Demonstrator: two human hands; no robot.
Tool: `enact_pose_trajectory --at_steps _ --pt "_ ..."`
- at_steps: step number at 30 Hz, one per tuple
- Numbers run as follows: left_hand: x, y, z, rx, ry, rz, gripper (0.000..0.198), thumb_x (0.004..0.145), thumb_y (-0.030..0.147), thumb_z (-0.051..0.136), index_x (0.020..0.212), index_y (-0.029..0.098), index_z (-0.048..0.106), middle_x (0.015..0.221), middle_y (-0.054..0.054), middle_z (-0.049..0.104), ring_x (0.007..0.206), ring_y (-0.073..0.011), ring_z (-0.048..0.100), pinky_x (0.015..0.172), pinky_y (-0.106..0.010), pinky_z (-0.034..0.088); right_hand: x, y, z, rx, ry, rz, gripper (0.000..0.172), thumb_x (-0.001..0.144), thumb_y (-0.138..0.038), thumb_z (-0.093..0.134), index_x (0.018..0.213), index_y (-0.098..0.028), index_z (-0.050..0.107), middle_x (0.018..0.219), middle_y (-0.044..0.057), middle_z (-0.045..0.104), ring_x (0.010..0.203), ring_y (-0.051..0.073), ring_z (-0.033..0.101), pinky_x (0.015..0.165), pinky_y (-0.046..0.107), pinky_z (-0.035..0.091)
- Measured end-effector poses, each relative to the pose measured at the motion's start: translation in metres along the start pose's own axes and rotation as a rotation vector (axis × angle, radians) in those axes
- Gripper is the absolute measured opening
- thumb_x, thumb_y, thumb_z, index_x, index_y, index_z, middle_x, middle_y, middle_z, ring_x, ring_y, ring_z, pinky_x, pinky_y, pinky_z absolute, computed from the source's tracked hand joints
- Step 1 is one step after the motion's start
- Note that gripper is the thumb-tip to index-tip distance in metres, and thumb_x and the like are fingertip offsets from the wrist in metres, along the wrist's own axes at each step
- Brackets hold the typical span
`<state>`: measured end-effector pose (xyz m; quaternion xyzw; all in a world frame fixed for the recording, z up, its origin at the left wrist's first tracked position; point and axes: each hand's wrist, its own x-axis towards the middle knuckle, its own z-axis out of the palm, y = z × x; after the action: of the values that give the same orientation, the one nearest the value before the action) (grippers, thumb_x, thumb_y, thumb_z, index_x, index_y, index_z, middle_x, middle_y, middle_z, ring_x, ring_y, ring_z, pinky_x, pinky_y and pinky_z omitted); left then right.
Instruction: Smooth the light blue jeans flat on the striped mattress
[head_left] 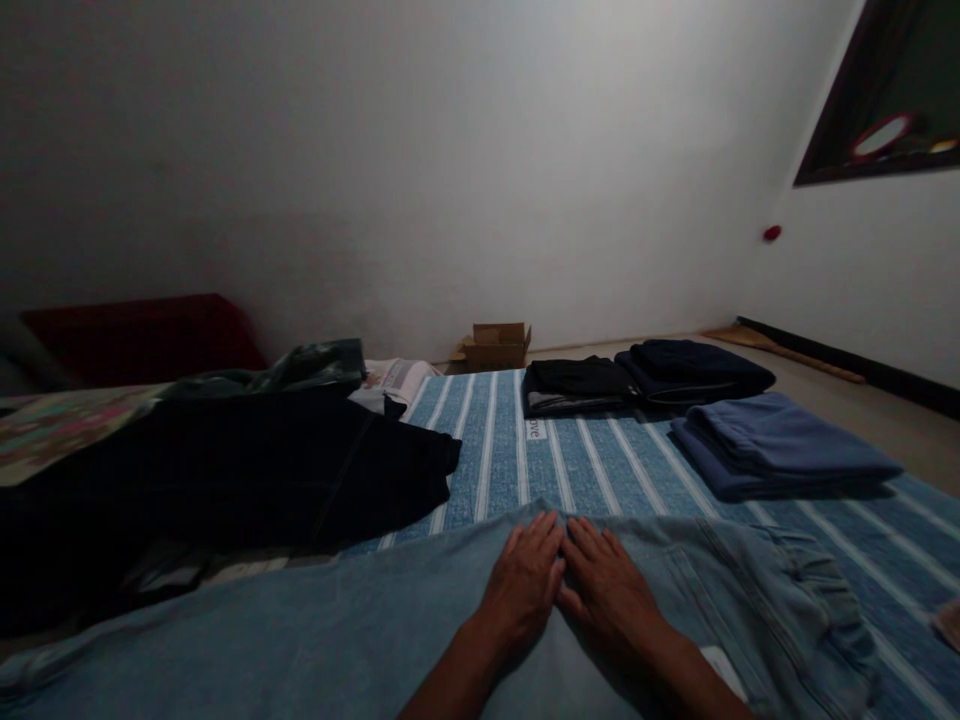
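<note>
While both palms lie flat, fingers spread, side by side on light blue jeans (pixel 360 640), your left hand (pixel 525 585) and right hand (pixel 611 595) touch at thumbs, gripping nothing. Jeans directly under hands, long axis left-right across striped sheet (pixel 600 465), elastic waistband (pixel 817 590) to your right, nearer right hand. Legs run off frame left; dim light blurs dark clothes pile (pixel 225 470).
</note>
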<state>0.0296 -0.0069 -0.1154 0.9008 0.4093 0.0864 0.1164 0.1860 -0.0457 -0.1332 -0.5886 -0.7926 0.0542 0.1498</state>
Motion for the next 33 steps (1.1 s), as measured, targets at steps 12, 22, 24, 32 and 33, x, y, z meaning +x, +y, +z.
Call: enact_pose_trajectory --at_steps 12,22,24,32,33 --pt "-0.001 0.001 -0.002 -0.022 -0.077 -0.031 0.048 0.095 0.024 0.034 0.142 0.021 0.032 0.152 -0.005 0.027 0.14 -0.0193 0.019 0.114 -0.048 0.017 -0.001 0.002 0.003 -0.013 0.002 -0.009 0.055 0.082 -0.031 0.05 0.135 -0.015 0.047 0.142 0.013 0.042 0.132 0.029 0.037 0.106 0.05 0.033" --pt "-0.001 -0.001 0.005 -0.004 -0.027 -0.015 0.048 0.094 0.025 0.037 0.141 0.021 0.034 0.15 -0.006 0.031 0.139 -0.0214 0.023 0.113 -0.05 0.021 -0.007 0.009 0.021 -0.054 0.108 -0.042 0.054 0.083 -0.034 0.053 0.134 -0.018 0.048 0.142 0.013 0.044 0.131 0.029 0.039 0.105 0.049 0.035" --pt "-0.001 -0.001 0.005 -0.004 -0.018 -0.013 0.048 0.094 0.027 0.038 0.141 0.022 0.035 0.15 -0.006 0.032 0.139 -0.022 0.024 0.113 -0.051 0.021 -0.011 0.013 0.023 -0.078 0.107 -0.042 0.056 0.083 -0.038 0.053 0.134 -0.017 0.047 0.141 0.014 0.044 0.131 0.029 0.039 0.105 0.05 0.036" --pt "-0.002 -0.001 0.006 -0.016 -0.022 -0.019 0.049 0.093 0.027 0.04 0.141 0.022 0.035 0.151 -0.006 0.03 0.139 -0.0232 0.023 0.113 -0.051 0.021 -0.028 0.032 0.023 -0.202 0.182 -0.015 0.06 0.085 -0.053 0.05 0.132 -0.016 0.051 0.14 0.016 0.046 0.13 0.033 0.039 0.103 0.052 0.035" --pt "-0.002 -0.001 0.005 -0.016 -0.024 -0.02 0.049 0.093 0.027 0.041 0.141 0.022 0.035 0.151 -0.006 0.03 0.139 -0.0231 0.023 0.113 -0.051 0.021 -0.029 0.034 0.022 -0.219 0.183 -0.009 0.06 0.084 -0.054 0.05 0.131 -0.017 0.052 0.139 0.016 0.046 0.129 0.033 0.04 0.103 0.052 0.035"
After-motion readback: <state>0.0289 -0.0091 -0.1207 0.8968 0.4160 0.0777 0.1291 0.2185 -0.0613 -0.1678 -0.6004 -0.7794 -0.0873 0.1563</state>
